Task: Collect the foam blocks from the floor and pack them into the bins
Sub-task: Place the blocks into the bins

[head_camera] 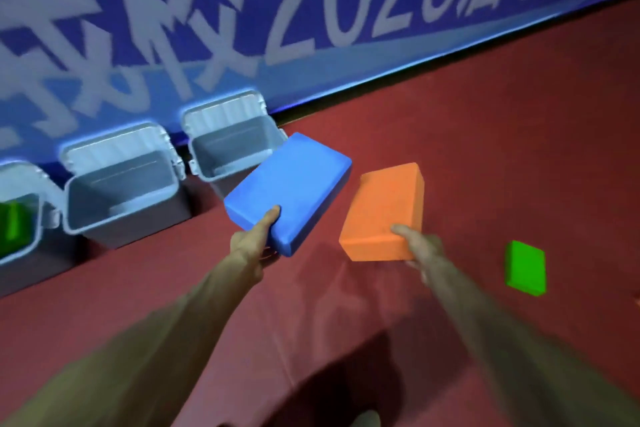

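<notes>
My left hand (pixel 251 243) grips a blue foam block (pixel 289 189) by its near end, thumb on top, and holds it in the air just in front of the right-hand grey bin (pixel 204 163). My right hand (pixel 420 246) grips an orange foam block (pixel 382 211) the same way, off the floor. A green foam block (pixel 524 267) lies on the red floor to the right. The middle grey bin (pixel 121 218) stands open with nothing visible inside. The left bin (pixel 40 218), cut off by the frame, holds something green (pixel 12 220).
The three bins stand in a row against a blue banner wall (pixel 311 10) with white lettering. Red carpet (pixel 485 114) stretches to the right and towards me. A sliver of something orange (pixel 638 302) shows at the right edge.
</notes>
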